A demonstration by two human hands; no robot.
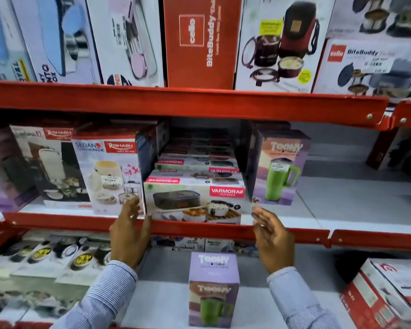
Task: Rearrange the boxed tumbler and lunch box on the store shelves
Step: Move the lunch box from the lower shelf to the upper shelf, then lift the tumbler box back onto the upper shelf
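Note:
A Varmora lunch box carton [195,198] sits at the front of the middle shelf, with more of the same stacked behind it. My left hand [129,231] is just off its left lower corner and my right hand [272,241] just off its right lower corner, both with fingers spread and empty. A purple Toony tumbler box [212,288] stands upright on the bottom shelf between my forearms. A second Toony tumbler box [280,167] stands on the middle shelf right of the lunch box.
Rishabh Sedan lunch pack boxes [107,174] crowd the middle shelf's left. Red shelf rails [199,229] run across the front. Cello BiteBuddy cartons [199,41] fill the top shelf. Red-and-white boxes [389,290] lie at the bottom right, steel-container boxes [45,264] at the bottom left.

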